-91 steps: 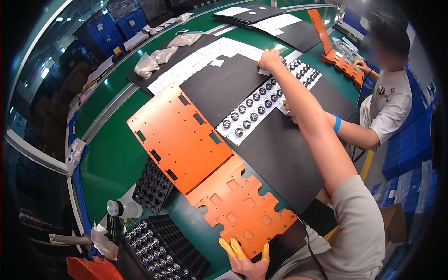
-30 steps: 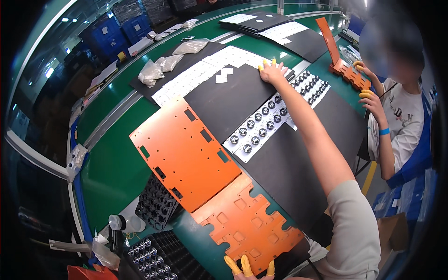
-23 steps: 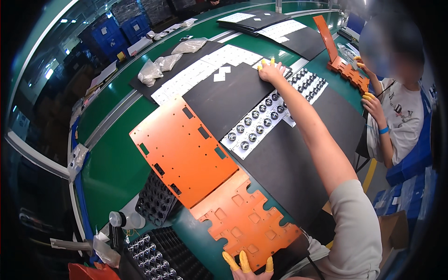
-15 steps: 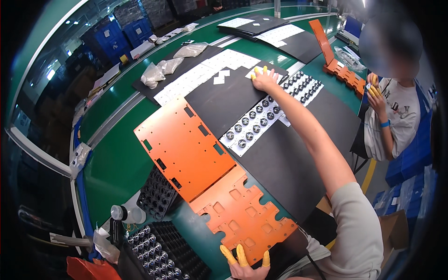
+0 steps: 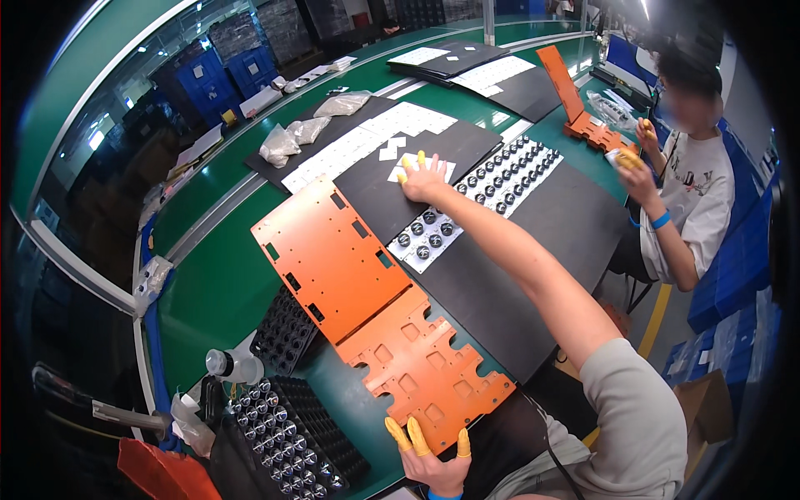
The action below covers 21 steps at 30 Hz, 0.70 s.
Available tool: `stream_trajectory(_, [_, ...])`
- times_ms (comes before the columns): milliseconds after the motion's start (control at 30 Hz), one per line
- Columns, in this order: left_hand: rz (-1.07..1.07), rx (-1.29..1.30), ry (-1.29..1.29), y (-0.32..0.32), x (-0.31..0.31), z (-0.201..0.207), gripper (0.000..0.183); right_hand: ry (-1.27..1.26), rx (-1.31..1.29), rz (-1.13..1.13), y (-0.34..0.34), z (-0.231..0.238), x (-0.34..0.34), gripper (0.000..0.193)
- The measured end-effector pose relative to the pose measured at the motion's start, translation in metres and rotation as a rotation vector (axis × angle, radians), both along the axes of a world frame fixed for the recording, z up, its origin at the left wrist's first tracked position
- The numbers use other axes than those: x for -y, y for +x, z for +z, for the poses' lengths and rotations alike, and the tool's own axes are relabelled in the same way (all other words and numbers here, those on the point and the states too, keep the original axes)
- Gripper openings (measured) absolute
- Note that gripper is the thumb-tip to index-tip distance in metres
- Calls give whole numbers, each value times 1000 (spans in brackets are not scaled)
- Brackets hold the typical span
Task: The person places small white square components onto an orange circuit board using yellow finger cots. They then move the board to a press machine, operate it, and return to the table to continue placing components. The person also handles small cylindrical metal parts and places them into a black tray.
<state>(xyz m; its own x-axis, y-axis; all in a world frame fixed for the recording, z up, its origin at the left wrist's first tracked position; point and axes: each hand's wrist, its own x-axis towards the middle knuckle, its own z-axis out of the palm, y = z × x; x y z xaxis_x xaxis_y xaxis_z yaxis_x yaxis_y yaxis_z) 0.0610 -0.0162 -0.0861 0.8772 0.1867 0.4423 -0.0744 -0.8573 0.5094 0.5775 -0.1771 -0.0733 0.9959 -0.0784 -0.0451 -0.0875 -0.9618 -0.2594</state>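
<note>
My left hand (image 5: 435, 467), with yellow finger cots, rests its spread fingers on the near edge of the orange metal plate (image 5: 392, 346), which has cut-outs and notched sides. That plate joins a flat orange panel (image 5: 329, 258) with slots and small holes. My right arm reaches across to the far side. There, my right hand (image 5: 427, 182), also in yellow finger cots, lies with fingers spread over a white sheet (image 5: 398, 172) on a black board (image 5: 367, 196). Close to its wrist are white strips (image 5: 492, 182) carrying rows of round black parts.
Black trays (image 5: 287, 329) and stacked round shiny parts (image 5: 279, 442) stand at the near left, by a clear bottle (image 5: 235, 365). Plastic bags (image 5: 292, 140) and white sheets (image 5: 367, 142) lie farther back. At right, a co-worker (image 5: 683, 192) handles a small item beside another orange part (image 5: 575, 108).
My right hand has moved left and nearer, along with the white sheet beneath it. My left hand stays at the orange plate's edge. The co-worker's hands have lowered and moved left; the view has shifted slightly.
</note>
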Motion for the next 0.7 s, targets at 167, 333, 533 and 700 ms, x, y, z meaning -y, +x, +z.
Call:
stream_trajectory(167, [32, 34, -41, 0, 1, -1, 89, 1, 19, 87, -17, -2, -38, 64])
stream_trajectory(333, [37, 50, -45, 1, 2, -1, 91, -4, 13, 180, -22, -4, -59, 63])
stream_trajectory(533, [62, 77, -68, 1, 4, -4, 92, -40, 6, 432, -27, 4, -80, 61])
stream_trajectory(700, [45, 93, -72, 2, 3, -2, 92, -110, 37, 440, -30, 17, -70, 65])
